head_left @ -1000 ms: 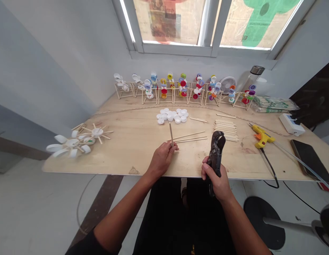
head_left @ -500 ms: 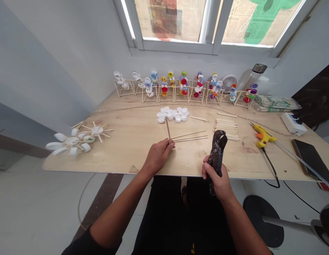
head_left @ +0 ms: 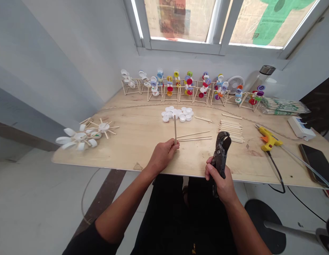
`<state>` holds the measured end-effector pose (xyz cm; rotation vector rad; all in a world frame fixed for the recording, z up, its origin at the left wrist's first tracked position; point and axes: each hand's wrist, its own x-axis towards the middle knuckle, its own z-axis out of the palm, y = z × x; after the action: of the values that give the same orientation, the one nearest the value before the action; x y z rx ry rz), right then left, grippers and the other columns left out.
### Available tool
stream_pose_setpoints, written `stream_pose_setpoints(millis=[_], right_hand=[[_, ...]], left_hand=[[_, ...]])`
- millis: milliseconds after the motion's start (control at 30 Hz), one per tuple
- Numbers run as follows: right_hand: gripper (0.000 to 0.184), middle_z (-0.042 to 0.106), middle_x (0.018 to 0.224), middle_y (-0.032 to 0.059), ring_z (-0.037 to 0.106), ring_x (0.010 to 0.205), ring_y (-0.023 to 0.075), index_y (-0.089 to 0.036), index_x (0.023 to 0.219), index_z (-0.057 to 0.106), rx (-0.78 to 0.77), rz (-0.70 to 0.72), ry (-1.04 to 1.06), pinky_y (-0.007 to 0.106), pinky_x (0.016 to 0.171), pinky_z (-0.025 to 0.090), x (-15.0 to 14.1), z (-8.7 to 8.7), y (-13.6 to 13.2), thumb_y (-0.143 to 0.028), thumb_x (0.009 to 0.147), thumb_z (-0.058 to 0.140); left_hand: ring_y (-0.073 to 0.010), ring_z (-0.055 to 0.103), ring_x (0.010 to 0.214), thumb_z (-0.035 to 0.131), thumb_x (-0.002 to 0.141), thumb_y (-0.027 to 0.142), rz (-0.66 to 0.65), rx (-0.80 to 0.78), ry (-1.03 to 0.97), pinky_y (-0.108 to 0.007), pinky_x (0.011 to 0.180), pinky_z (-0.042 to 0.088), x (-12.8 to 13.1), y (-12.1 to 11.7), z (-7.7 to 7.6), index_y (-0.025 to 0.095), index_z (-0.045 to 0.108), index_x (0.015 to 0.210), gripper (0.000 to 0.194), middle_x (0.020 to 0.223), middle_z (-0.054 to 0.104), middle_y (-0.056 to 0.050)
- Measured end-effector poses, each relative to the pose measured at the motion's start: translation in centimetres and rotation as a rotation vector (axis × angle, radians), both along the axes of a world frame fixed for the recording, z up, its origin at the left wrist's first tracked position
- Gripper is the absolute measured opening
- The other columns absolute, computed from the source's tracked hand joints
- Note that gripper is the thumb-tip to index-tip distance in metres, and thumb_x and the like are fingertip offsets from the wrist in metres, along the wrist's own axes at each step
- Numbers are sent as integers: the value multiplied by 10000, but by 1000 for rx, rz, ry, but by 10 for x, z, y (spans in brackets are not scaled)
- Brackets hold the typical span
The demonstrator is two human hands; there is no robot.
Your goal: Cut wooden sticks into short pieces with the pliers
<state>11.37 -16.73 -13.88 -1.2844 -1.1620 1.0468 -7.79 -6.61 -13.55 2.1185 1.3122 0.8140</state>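
Between the fingertips of my left hand [head_left: 164,154] a thin wooden stick [head_left: 175,128] is pinched, standing nearly upright above the table. A few loose sticks [head_left: 197,138] lie flat just right of those fingers. My right hand [head_left: 225,181] is wrapped round the handles of a dark cutter [head_left: 220,152], its curved head pointing up and away from me at the table's front edge. The cutter and the held stick are apart. Beyond my left hand sits a cluster of white bottle caps [head_left: 177,114]. A row of cut short sticks [head_left: 231,130] lies beyond the cutter.
Several stick frames with coloured caps [head_left: 189,88] line the back. White cap-and-stick wheels [head_left: 80,136] lie at the left. A yellow glue gun [head_left: 269,137], its cord, a phone [head_left: 317,163], a power strip [head_left: 301,127] and bagged sticks [head_left: 283,106] occupy the right side.
The stick in my left hand has tilted from leaning left to almost upright. My right hand keeps its hold on the cutter. The whole view has shifted slightly.
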Motion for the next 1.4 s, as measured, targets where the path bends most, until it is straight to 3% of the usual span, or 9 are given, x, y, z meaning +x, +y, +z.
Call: stream_pose_setpoints(millis=[300,867,1033,1200,1400], right_hand=[[213,466,563,-38,469,508,125,-178,883,471,-2,8,-32,270,524,393,-1,0,-1,-381,827,502],[249,483,555,-31,483,518,137,-174,886,492,-10,-3,-94,270,526,402,-4,-2,0,-415,824,501],[198,490,602,-32,484,535,134,-192,880,499,-49,-17,-234,263,546,401,-4,6,-2,-380,818,504],[161,561,723,2,529,639,178,-219,894,494,-119,27,-490,284,598,392,-5,18,-5,-342,795,523],[134,585,729,5,545,650,201,-236,903,472,-130,33,-652,296,603,383,-12,23,-10,-316,799,498]], left_hand=[[-131,524,528,448,802,293,-16,31,50,-225,527,337,3,-1,1,223,506,736,113,594,572,29],[-157,577,602,436,811,264,-30,33,10,-247,571,379,3,-3,1,219,514,739,115,688,633,-4],[-151,564,558,441,810,256,-66,17,16,-240,531,363,1,-4,17,211,514,687,150,633,619,3],[-144,574,577,423,824,254,-184,0,64,-229,536,370,-4,-11,46,204,515,680,178,634,620,0],[-136,549,526,460,805,234,-275,63,157,-224,504,323,-4,-20,75,201,486,609,201,581,587,4]])
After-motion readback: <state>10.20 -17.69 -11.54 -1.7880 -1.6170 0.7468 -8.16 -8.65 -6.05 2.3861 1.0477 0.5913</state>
